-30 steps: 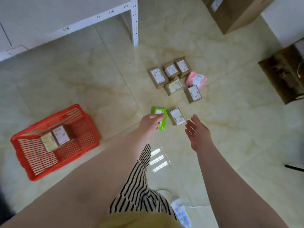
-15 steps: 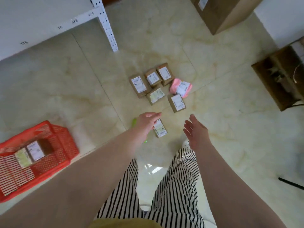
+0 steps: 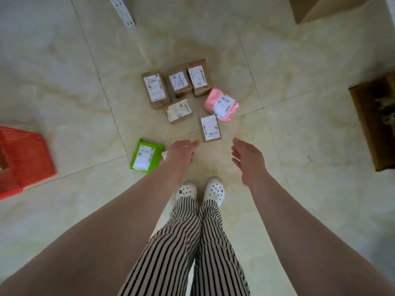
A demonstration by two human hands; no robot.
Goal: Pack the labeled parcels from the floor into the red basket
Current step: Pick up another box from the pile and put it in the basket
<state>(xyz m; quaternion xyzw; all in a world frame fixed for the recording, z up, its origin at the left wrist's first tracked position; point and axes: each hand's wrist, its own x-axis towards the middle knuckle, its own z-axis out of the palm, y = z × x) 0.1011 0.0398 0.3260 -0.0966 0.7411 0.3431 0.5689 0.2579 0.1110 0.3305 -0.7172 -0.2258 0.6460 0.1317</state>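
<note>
Both my hands are spread and hold nothing: left hand [image 3: 181, 153], right hand [image 3: 248, 159]. Green parcel [image 3: 146, 155] lies on the floor just beside the left hand at 9 o'clock, long axis running 12 to 6, so left is nearer. Other parcels [image 3: 210, 128] cluster at 12; basket [image 3: 27, 159] far at 9

Head-worn wide-angle view, facing steeply down, floor [image 3: 299, 124] and feet below
</note>
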